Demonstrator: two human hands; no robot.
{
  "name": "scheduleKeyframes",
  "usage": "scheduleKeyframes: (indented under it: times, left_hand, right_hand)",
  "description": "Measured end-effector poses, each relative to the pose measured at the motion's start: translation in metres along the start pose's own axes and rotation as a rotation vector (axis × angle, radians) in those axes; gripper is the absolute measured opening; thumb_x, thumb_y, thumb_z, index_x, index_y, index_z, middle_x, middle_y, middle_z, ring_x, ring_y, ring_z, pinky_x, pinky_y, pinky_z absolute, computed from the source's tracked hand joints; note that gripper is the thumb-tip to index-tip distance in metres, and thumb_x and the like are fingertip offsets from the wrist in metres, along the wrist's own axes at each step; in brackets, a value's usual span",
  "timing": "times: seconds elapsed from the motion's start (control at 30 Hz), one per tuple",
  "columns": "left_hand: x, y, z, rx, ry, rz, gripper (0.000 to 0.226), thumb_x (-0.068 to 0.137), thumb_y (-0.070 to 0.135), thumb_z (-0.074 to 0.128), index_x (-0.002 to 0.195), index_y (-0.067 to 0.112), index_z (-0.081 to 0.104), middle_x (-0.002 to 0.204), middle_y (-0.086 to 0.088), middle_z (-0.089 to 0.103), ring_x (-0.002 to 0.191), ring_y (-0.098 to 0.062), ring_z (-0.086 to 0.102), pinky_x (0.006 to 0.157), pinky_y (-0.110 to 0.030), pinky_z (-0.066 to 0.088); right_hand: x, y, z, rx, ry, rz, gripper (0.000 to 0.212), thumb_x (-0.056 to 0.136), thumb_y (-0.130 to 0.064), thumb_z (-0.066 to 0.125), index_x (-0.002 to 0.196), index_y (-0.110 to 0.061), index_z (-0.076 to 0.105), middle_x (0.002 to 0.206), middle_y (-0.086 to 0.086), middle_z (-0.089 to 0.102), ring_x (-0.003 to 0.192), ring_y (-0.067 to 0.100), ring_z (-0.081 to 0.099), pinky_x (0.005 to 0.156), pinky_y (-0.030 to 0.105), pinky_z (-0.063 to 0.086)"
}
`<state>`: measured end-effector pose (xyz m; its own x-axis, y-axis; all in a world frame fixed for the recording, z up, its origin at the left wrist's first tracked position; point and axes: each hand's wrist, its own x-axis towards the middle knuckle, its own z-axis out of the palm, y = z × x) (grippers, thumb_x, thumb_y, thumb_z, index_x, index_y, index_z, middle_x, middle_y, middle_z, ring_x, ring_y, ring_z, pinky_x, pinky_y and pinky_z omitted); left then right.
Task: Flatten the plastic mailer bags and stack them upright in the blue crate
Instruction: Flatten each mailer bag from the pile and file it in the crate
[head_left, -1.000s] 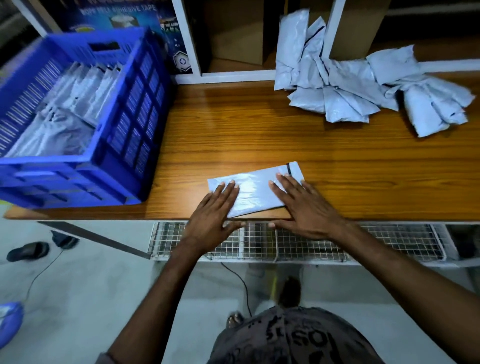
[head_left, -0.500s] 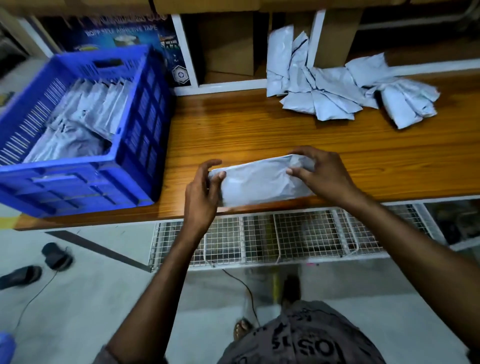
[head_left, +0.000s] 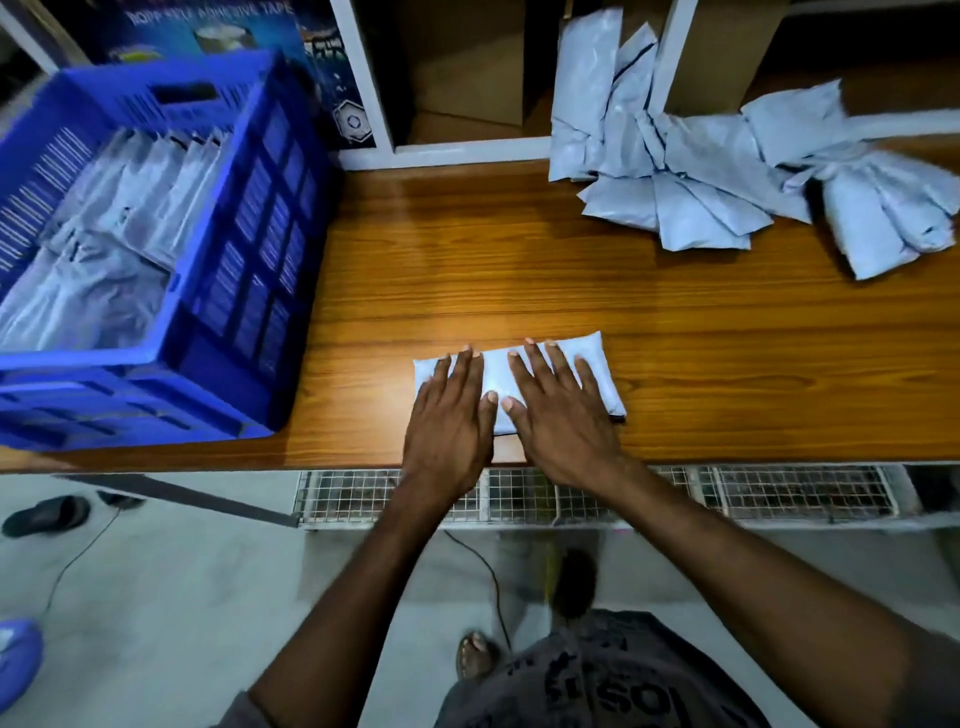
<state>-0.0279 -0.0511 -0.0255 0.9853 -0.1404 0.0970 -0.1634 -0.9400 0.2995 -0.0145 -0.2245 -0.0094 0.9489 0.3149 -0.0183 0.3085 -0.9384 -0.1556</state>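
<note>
The mailer bag (head_left: 496, 371), pinched aloft half a second ago, is now lying at the table (head_left: 519, 270) front edge, the left hand (head_left: 449, 415) and right hand (head_left: 561, 410) pressing it with straight fingers, so flattening is resuming before the blue crate (head_left: 244, 218).

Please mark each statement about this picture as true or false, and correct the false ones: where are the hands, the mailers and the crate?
1. The left hand and the right hand lie flat on one mailer. True.
2. The crate is empty. False: it holds mailers, several of them standing on edge.
3. A loose pile of mailers lies at the far right of the table. True.
4. The mailer under the hands touches the crate. False: bare table shows between them.
</note>
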Motion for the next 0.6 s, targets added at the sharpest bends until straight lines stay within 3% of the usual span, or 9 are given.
scheduleKeyframes:
  times: [0.2, 0.37, 0.6]
  left_hand:
    - [0.011, -0.005, 0.003, 0.027, 0.018, 0.014, 0.063, 0.108, 0.047, 0.024, 0.162, 0.017, 0.028, 0.169, -0.005, 0.023, 0.157, -0.027, 0.019, 0.124, -0.045, 0.021]
    - [0.012, -0.006, 0.0, 0.028, -0.026, -0.042, 0.064, 0.106, 0.055, 0.025, 0.164, 0.027, 0.02, 0.172, -0.002, 0.012, 0.159, -0.022, 0.012, 0.126, -0.041, 0.013]
    - [0.003, -0.022, -0.013, 0.081, -0.086, -0.091, 0.082, 0.098, 0.076, 0.021, 0.165, 0.03, 0.01, 0.173, 0.003, 0.004, 0.159, -0.018, 0.003, 0.127, -0.04, 0.006]
  right_hand:
    - [0.013, 0.02, 0.003, 0.03, -0.011, 0.046, 0.078, 0.098, -0.075, 0.009, 0.163, -0.032, 0.007, 0.171, 0.002, -0.003, 0.157, 0.02, -0.007, 0.126, 0.047, 0.0]
    - [0.017, 0.033, -0.002, 0.04, -0.049, 0.132, 0.093, 0.089, -0.088, 0.009, 0.162, -0.032, -0.003, 0.17, 0.003, -0.012, 0.156, 0.021, -0.014, 0.125, 0.049, -0.006]
    - [0.003, 0.057, -0.01, 0.036, -0.124, 0.155, 0.082, 0.092, -0.081, -0.003, 0.159, -0.034, -0.018, 0.167, 0.002, -0.022, 0.153, 0.019, -0.023, 0.123, 0.053, -0.011]
